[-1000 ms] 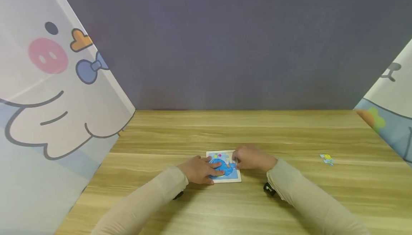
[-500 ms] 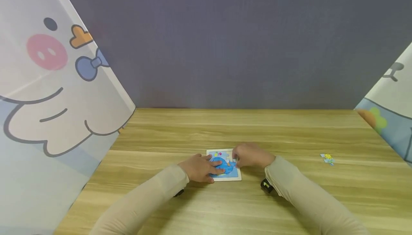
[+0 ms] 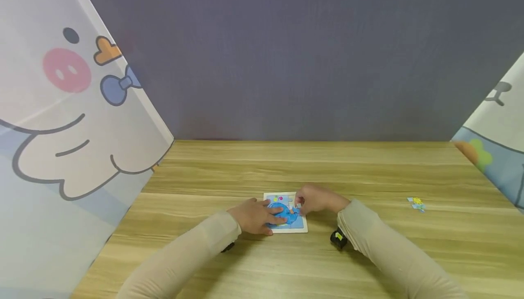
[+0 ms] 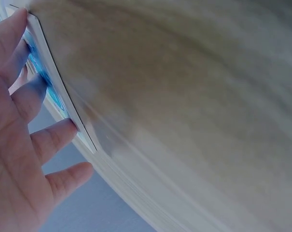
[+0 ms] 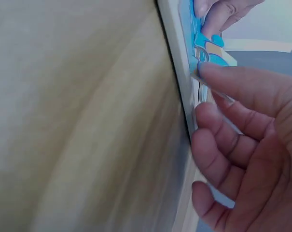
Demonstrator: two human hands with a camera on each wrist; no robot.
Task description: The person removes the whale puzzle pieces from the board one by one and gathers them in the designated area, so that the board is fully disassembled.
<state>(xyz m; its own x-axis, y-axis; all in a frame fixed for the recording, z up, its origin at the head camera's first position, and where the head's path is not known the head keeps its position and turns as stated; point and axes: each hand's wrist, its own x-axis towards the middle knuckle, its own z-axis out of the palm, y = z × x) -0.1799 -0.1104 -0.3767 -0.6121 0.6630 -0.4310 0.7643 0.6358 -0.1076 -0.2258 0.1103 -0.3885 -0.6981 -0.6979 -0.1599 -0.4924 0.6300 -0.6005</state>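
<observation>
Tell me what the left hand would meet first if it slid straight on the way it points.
Across the puzzle board, probably the right hand or the piece it pinches; which comes first is hard to judge.

No txt, nos. or brand names legible in any view. Head cam: yellow-green mark (image 3: 339,235) on small blk device (image 3: 336,243), approx 5 o'clock from ctr, too small to read. Pink curl (image 3: 280,198) at 11 o'clock on the puzzle (image 3: 300,224): can't tell if it's a char. or just decor.
</observation>
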